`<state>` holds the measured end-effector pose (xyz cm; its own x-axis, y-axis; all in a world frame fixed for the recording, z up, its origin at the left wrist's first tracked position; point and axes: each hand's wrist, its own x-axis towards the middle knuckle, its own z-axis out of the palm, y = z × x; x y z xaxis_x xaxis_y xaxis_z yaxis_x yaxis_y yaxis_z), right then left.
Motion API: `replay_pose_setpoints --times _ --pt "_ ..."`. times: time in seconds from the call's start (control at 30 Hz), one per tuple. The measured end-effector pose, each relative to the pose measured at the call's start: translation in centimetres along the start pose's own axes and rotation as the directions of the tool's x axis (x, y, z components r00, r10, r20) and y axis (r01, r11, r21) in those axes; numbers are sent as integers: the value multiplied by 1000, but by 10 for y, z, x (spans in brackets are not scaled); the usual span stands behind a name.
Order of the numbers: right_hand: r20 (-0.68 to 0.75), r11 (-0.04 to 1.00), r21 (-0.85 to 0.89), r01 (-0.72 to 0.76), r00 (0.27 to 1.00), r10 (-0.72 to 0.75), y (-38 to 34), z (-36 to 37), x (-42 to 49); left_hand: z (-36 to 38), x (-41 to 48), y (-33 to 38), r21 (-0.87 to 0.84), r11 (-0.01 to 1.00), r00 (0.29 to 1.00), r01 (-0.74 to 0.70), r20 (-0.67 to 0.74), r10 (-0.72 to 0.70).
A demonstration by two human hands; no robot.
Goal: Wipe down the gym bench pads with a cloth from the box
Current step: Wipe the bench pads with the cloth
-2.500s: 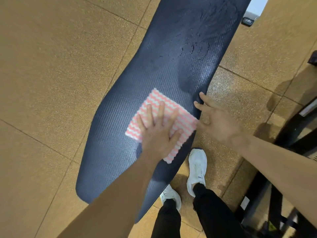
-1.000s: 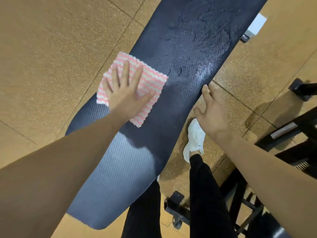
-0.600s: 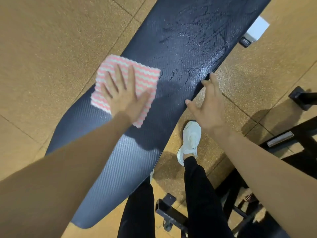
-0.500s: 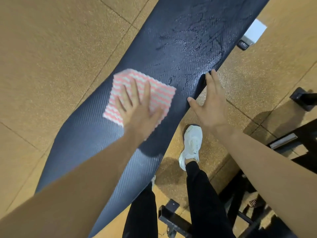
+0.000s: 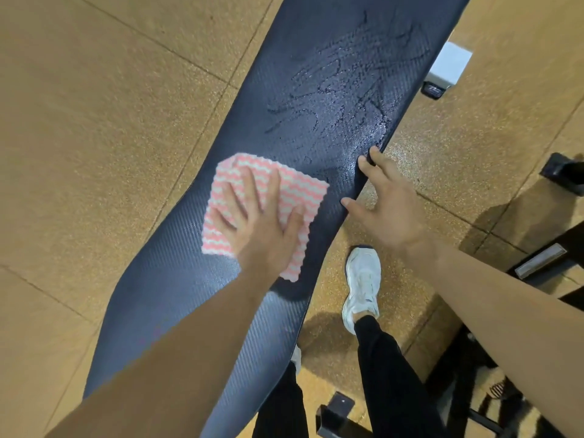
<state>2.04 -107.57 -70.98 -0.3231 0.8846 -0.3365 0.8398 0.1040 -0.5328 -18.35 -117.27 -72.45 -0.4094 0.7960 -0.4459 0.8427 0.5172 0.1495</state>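
The pink-and-white cloth (image 5: 303, 191) lies flat on the dark bench pad (image 5: 177, 279), pressed down under the straight, spread fingers (image 5: 249, 191) of the left hand (image 5: 262, 235), so this looks like mid-wipe. Wet streaks (image 5: 341, 99) lie beyond the fingertips, and the next stroke probably needs to push forward across them. The right hand (image 5: 388, 210), arm outstretched, holds nothing. Its relaxed fingers touch the pad's edge just beside the cloth.

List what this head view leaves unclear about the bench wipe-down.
- Cloth box: outside the head view.
- Bench pad: far end cut by top edge, near end behind the left forearm and bottom edge.
- Surface under the cloth: covered by it and the left hand.
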Motion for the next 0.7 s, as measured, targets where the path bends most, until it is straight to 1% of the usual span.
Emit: replay_pose_setpoints --times 0.1,0.17,0.27,0.3,0.33,0.4,0.5,0.6,0.67,0.7 --pt "25 999 6 -37 999 36 0 -1 0 -20 42 -14 17 994 994 108 -14 -108" --pt "43 997 45 -59 997 57 0 0 -1 -32 67 -21 -31 986 986 162 -21 -163" --pt "41 996 72 -54 998 51 0 2 -3 -45 92 -16 -156 936 948 315 6 -318" --pt "39 996 75 -57 998 54 -1 2 -3 -46 95 -12 -166 924 937 344 5 -348" --pt "35 995 77 -59 998 56 -2 2 -4 -46 94 -6 -153 928 939 340 -8 -345" --pt "24 994 88 -62 998 60 -4 1 -5 -41 85 7 -87 967 970 238 -34 -242" --pt "3 996 81 -45 999 45 -4 2 -4 -28 62 31 -7 1000 1000 19 -9 -19" --pt "-15 995 97 -18 1000 19 0 4 -3 -17 38 54 8 990 989 -142 42 142" --pt "-40 992 126 -12 999 17 1 0 -1 -11 27 61 54 972 972 -229 63 225" --pt "-64 994 109 -8 998 15 2 -4 1 -8 23 61 90 957 960 -276 69 270"
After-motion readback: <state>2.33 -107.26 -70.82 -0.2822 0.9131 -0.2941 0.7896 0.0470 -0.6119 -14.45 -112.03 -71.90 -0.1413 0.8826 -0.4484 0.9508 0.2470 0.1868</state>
